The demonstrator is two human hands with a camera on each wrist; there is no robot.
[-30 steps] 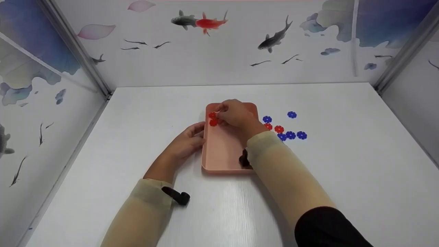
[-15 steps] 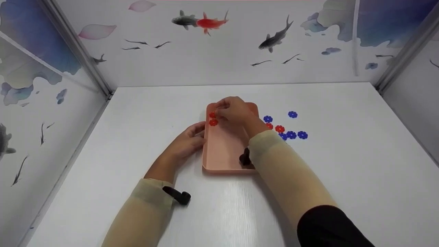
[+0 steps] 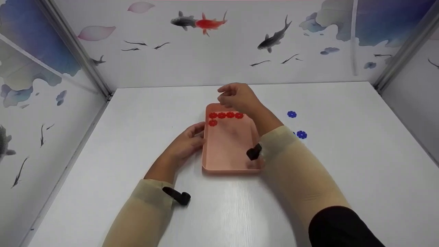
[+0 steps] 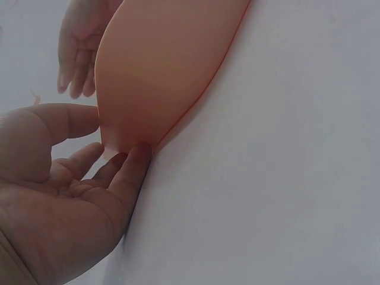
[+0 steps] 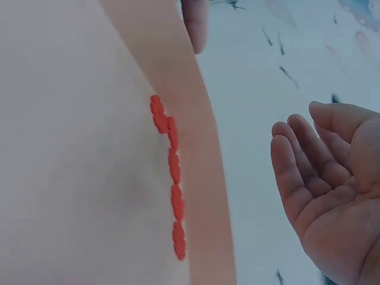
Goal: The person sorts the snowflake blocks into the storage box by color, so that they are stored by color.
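Found right hand released, with fingers loosely bent and gripping nothing, held above and just beyond the far rim of the salmon-pink tray. Noted below those fingers, nearer the person, a row of four red flower-shaped discs inside the tray, laid left to right across its long axis, and a fifth red disc in front of the leftmost. Observed left hand gripping the tray's left wall between thumb and fingers. Recorded on the white table, right of the tray, one far blue flower-shaped disc, one nearer blue flower-shaped disc and a sliver of a third blue disc beside the right sleeve; unable to tell about anything hidden behind that sleeve. Judged decisive for any coming move: bearing from right fingers to blue discs, rightward and slightly towards the person, with right hand much the nearer
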